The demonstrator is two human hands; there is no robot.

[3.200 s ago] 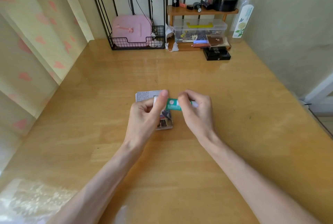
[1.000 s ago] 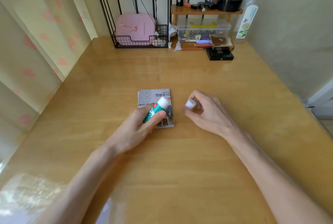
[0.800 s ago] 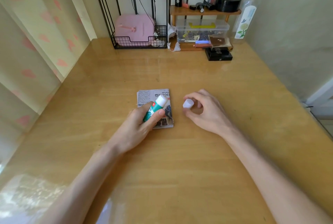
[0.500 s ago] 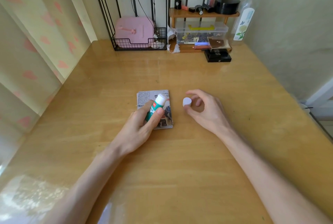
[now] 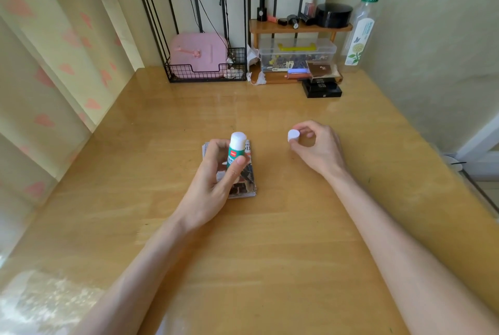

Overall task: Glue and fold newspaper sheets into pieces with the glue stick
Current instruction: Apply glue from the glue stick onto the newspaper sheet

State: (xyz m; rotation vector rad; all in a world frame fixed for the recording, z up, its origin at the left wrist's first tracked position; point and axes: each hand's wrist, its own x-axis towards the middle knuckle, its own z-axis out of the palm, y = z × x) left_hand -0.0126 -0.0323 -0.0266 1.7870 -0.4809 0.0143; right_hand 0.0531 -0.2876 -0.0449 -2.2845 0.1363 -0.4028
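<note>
1. On the glossy yellow wooden table lies the small folded printed newspaper piece. It is light, limp and tearable, so I'd pin its edges.
2. The left hand grips the barrel of the green-and-white plastic glue stick, upright over the paper. It is rigid, with a probably tacky tip.
3. The right hand pinches the small white round cap.

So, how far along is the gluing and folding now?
Done: the newspaper lies folded into a small packet, and the right hand pinches the cap, off the glue stick. In hand: the left hand holds the open stick upright over the packet. Left: applying glue and the next fold.
</note>
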